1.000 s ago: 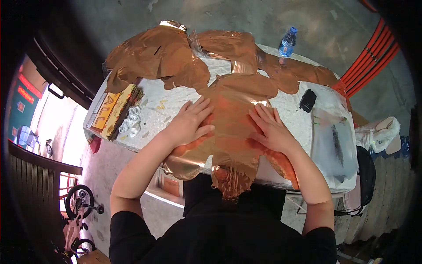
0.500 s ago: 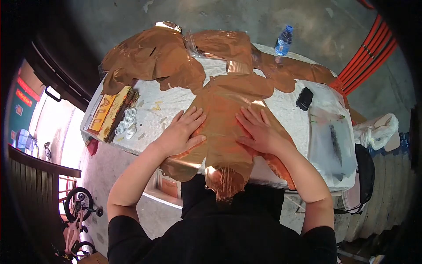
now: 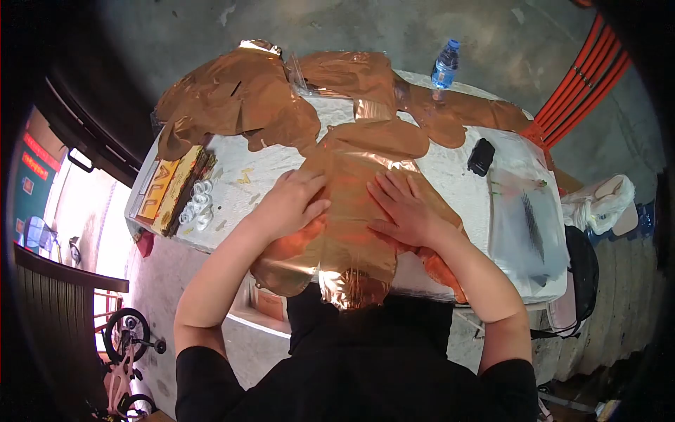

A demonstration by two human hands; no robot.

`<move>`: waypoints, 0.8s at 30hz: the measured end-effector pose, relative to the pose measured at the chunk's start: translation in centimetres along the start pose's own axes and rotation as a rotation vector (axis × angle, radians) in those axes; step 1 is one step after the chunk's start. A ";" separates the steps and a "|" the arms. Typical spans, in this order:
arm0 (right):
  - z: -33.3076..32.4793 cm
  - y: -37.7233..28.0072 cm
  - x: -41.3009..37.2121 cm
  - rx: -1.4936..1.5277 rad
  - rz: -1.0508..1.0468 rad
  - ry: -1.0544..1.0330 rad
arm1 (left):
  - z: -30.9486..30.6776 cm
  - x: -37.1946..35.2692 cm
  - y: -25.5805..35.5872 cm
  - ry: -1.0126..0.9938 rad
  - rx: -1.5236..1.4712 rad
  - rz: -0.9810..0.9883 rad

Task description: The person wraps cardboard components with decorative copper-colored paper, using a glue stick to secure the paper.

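A flat, shiny copper-coloured foil balloon (image 3: 355, 232) lies across the front of the table, its crinkled near end hanging at the edge. My left hand (image 3: 292, 204) rests on its left side, fingers bent at the knuckles and thumb held apart. On the right side of the same foil, my right hand (image 3: 404, 211) lies palm down with its fingers spread. Both hands touch the foil; their palms are hidden.
More copper foil balloons (image 3: 239, 98) cover the table's far side, near a water bottle (image 3: 445, 65). Rolls of white ribbon (image 3: 199, 204) sit beside a yellow box (image 3: 176, 190) on the left. A black case (image 3: 483, 156) and clear plastic packaging (image 3: 527, 218) lie right.
My left hand has gone from lying flat to bent fingers. My right hand stays spread on the foil. The foil's near end has drawn slightly away from me, and the view has shifted a little.
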State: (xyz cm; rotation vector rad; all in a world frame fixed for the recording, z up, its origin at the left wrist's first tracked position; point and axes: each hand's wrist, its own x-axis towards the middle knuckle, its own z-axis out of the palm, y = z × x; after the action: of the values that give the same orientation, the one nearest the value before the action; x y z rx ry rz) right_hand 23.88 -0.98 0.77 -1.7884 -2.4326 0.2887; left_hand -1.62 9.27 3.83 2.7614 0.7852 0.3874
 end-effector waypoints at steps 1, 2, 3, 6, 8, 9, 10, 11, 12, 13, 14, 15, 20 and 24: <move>-0.1 -0.1 0.0 0.027 0.007 -0.006 | 0.4 1.3 -0.2 -0.017 -0.031 0.010; -0.2 -0.2 0.0 0.053 0.013 -0.012 | 0.9 2.6 -0.4 -0.032 -0.063 0.020; -0.3 -0.2 -0.1 0.050 0.015 -0.011 | 1.5 3.8 -0.4 -0.029 -0.063 0.022; -0.4 -0.4 0.0 0.060 0.027 -0.033 | 3.2 6.1 -1.3 0.021 -0.111 0.101; 0.3 0.1 0.1 -0.071 0.005 -0.016 | 4.6 7.2 -1.9 0.132 -0.026 0.139; 0.5 0.4 0.0 -0.076 0.018 -0.015 | 4.8 7.4 -1.8 0.132 -0.031 0.152; 0.8 0.5 -0.1 -0.055 0.002 0.018 | 5.0 7.1 -1.7 0.172 -0.035 0.137; 0.9 0.5 -0.1 -0.034 -0.013 0.052 | 5.2 7.0 -1.7 0.211 -0.038 0.125; 1.1 0.4 -0.1 -0.026 -0.002 0.060 | 5.2 7.1 -1.8 0.207 -0.043 0.139; 1.1 0.4 -0.1 -0.026 0.009 0.061 | 5.3 7.0 -1.8 0.216 -0.046 0.140; 1.0 0.4 -0.1 -0.032 0.004 0.050 | 5.3 7.0 -1.9 0.230 -0.049 0.139; 0.9 0.3 0.0 -0.038 -0.002 0.040 | 5.4 6.8 -2.0 0.231 -0.054 0.144; -0.1 0.7 0.0 0.011 -0.013 -0.021 | 5.0 7.0 -1.7 0.215 -0.055 0.142; -2.8 4.1 1.8 0.115 0.020 0.090 | 5.0 7.1 -1.8 0.226 -0.051 0.157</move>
State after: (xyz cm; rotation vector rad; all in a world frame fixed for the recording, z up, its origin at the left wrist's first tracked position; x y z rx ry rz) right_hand 27.75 2.14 2.55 -1.7399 -2.2893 0.3359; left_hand 4.91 13.76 -0.10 2.7718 0.5985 0.7495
